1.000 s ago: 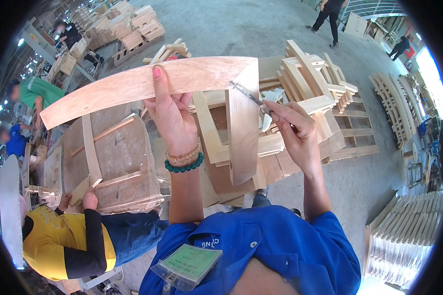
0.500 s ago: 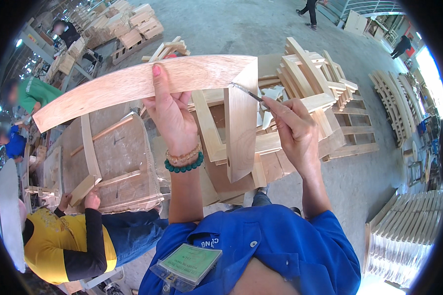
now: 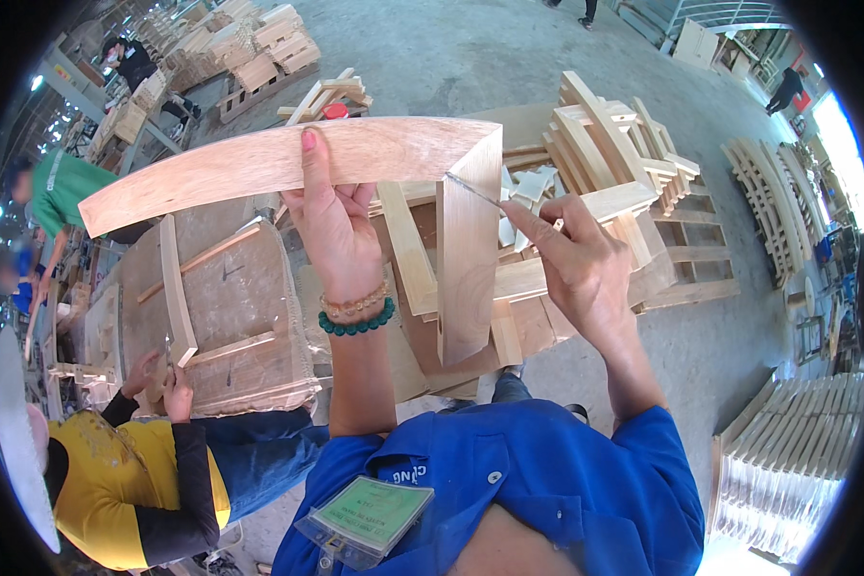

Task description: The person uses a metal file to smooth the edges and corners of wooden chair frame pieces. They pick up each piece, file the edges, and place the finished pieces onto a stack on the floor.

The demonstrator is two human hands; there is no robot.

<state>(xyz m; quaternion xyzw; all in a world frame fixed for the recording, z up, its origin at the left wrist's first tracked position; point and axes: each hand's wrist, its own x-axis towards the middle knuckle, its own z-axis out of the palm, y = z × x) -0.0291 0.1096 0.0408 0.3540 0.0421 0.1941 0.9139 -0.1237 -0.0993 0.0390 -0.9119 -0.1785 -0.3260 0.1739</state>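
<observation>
My left hand (image 3: pixel 334 226) grips an angled wooden frame piece, thumb on its front face and fingers behind. Its long curved arm (image 3: pixel 211 173) reaches to the left. A shorter straight leg (image 3: pixel 468 259) hangs down from the slanted corner joint at the right end. In my right hand (image 3: pixel 586 264) I pinch a thin, dark metal blade-like tool (image 3: pixel 475 189), index finger stretched along it. Its tip touches the inner corner of the joint. Most of the tool's handle is hidden by my fingers.
Similar wooden frames (image 3: pixel 595 144) are stacked beyond my right hand, near white scraps (image 3: pixel 533 184). At left, a co-worker in yellow (image 3: pixel 125 480) works at a covered table (image 3: pixel 245 326) holding wooden parts. A pallet (image 3: pixel 696 254) and wrapped slats (image 3: pixel 787 451) stand at right.
The frame piece has dipped slightly, and the tool now lies deeper in the corner, with my right hand lower. The co-worker in yellow has lowered the wooden part onto the table.
</observation>
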